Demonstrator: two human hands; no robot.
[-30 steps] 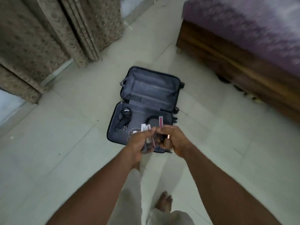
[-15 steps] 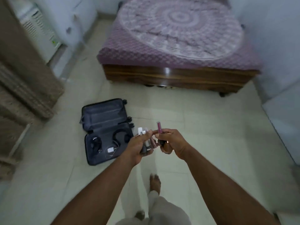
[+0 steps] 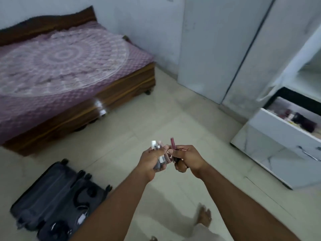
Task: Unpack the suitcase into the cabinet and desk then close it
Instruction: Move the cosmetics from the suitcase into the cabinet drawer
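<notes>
Above the tiled floor (image 3: 139, 119), the left hand (image 3: 152, 160) grips small tubes (image 3: 160, 153). The right hand (image 3: 186, 158) pinches a pink tube (image 3: 173, 144). The suitcase (image 3: 52, 197) lies open.

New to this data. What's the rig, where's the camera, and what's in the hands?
No machine here: a person wears one wide-angle camera on the head, looking forward and down, so you see their own arms. The left hand grips a bundle of small tubes, pale and too blurred to name. The right hand holds a pink tube upright, with something dark under it that I cannot identify. On the floor at lower left lies the open suitcase, with headphones and cables inside. At right, an open white drawer already holds some items. A bed stands behind.
</notes>
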